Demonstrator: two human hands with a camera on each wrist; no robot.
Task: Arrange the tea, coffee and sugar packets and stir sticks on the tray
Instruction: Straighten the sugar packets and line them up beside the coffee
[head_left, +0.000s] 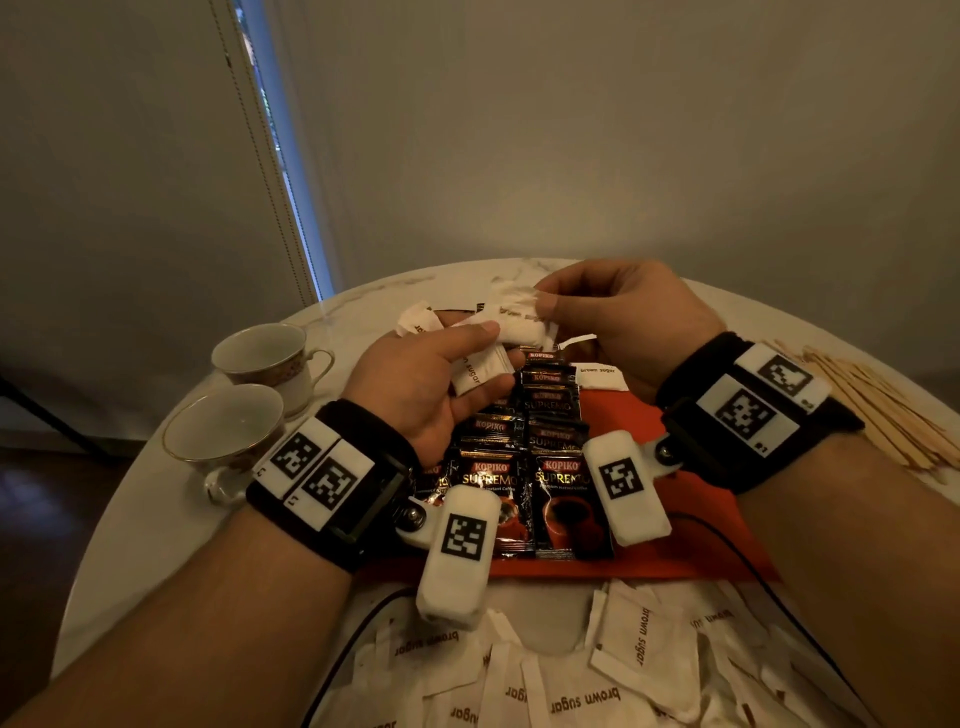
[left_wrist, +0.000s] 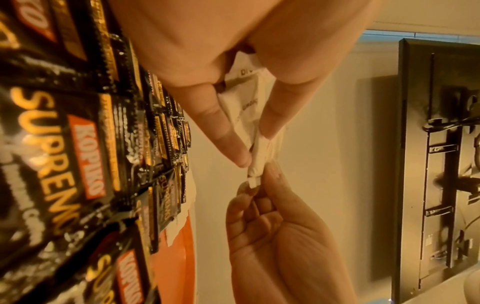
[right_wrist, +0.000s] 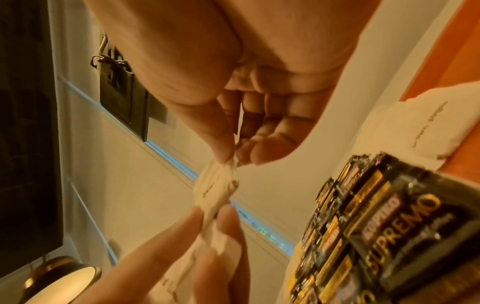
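Left hand (head_left: 441, 384) clasps small stack of brown sugar packets (head_left: 480, 371); right hand (head_left: 618, 317) pinches top packet (head_left: 519, 325) by corner. Packets likely light, limp, crushable (paper crumples): take by edges.

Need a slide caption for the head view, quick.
Both hands, left hand and right hand, pinch brown sugar packets above coffee sachets on the orange tray.

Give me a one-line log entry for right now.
left hand: holds sugar packets | right hand: pinches top packet | coffee packets: rows on tray
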